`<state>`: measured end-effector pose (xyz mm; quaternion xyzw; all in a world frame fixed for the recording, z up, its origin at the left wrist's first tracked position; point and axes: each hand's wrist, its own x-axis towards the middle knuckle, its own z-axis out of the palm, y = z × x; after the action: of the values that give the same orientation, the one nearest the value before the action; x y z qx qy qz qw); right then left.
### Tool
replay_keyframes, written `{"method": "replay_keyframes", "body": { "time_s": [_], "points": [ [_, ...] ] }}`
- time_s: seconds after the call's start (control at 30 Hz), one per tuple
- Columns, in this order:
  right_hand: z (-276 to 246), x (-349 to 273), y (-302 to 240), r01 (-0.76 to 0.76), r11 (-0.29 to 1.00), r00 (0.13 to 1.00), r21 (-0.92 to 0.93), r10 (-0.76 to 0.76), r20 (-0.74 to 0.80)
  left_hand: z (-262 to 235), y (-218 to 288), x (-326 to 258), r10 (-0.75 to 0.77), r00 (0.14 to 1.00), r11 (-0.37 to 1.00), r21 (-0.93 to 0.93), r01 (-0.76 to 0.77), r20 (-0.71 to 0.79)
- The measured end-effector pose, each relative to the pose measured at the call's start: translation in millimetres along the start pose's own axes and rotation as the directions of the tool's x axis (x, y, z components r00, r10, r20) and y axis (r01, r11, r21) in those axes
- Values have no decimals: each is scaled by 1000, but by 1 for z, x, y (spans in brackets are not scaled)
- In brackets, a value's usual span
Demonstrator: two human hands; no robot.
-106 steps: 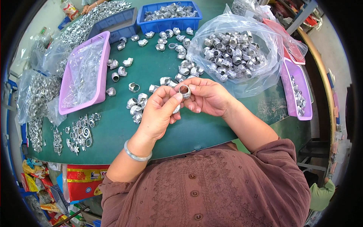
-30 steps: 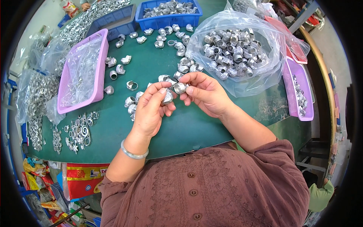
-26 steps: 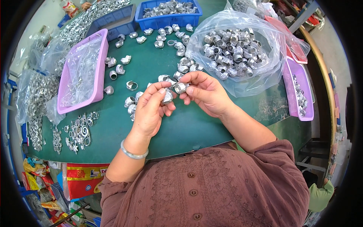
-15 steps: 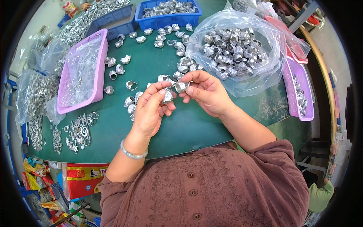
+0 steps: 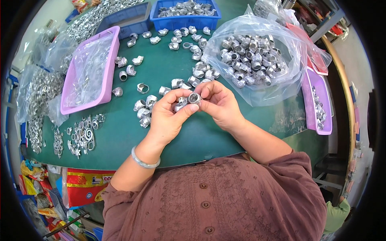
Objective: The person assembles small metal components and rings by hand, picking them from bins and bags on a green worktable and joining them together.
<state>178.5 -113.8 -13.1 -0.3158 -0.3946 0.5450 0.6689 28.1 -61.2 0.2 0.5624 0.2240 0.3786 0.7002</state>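
Observation:
In front of my chest, both hands meet over the green table. My right hand (image 5: 223, 107) pinches a silver metal ring (image 5: 194, 98) between thumb and fingers, its round opening facing me. The thumb tip of my left hand (image 5: 165, 122) rests against the lower side of that ring. Under the curled left fingers sits a second silver piece, a chunky ring (image 5: 179, 105), partly hidden by the hand. Just beyond my fingers lie several loose rings (image 5: 198, 73), and a small cluster of rings (image 5: 144, 110) lies left of my left hand.
A clear plastic bag (image 5: 277, 90) of rings stands at the right, beside a pink basket (image 5: 327, 116). Blue bins (image 5: 187, 21) sit at the back. A larger pink tray (image 5: 105, 94) lies on the left, near flat metal pieces (image 5: 83, 136) and bagged rings (image 5: 40, 90).
My hands have come closer together. The ring in my right hand has turned so its opening faces me, and my left thumb now touches it. The whole view has shifted slightly.

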Motion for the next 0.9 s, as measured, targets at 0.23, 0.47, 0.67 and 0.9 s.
{"method": "replay_keyframes", "body": {
  "time_s": [0.23,0.47,0.67,0.9],
  "points": [
    [3,0,0,-44,999,999,4,44,-4,-2,-4,-1,56,998,997,46,-55,-32],
    [2,1,-2,-60,998,998,-1,60,4,-5,-7,0,97,994,983,162,-88,-49],
    [0,1,-4,-81,997,997,-17,81,4,-6,-6,0,134,990,955,272,-115,-51],
    [-1,0,-7,-77,997,996,2,77,42,-7,-6,0,115,992,966,238,-99,-53]
  ]
}}
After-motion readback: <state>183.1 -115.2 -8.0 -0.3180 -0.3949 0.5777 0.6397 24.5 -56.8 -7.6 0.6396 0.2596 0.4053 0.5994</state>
